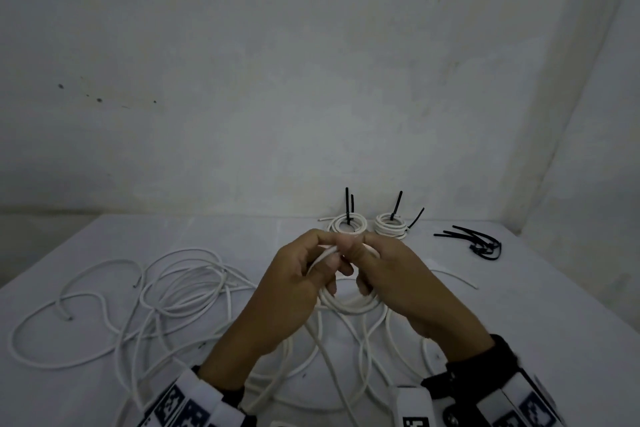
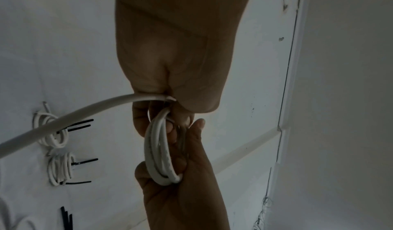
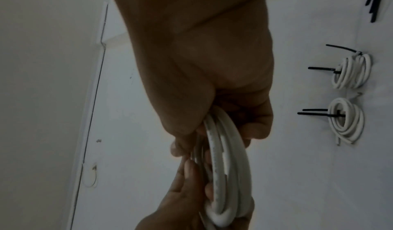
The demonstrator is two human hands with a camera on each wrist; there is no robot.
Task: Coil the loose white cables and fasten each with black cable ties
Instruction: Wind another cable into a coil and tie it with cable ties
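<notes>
At the table's centre both hands hold a small coil of white cable (image 1: 349, 303) upright between them. My left hand (image 1: 327, 258) pinches the top of the coil and the strand feeding into it; that strand (image 2: 85, 111) trails off toward the loose cable. My right hand (image 1: 369, 267) grips the coil's right side, fingers curled through the loops (image 3: 229, 166). In the left wrist view the coil (image 2: 159, 151) shows about three turns. Loose black cable ties (image 1: 478, 243) lie at the back right, away from both hands.
Two tied coils (image 1: 347, 224) (image 1: 391, 225) with black tie tails sticking up sit at the table's back by the wall. A tangle of loose white cable (image 1: 173, 291) spreads over the left and the near part of the white table (image 1: 536, 288).
</notes>
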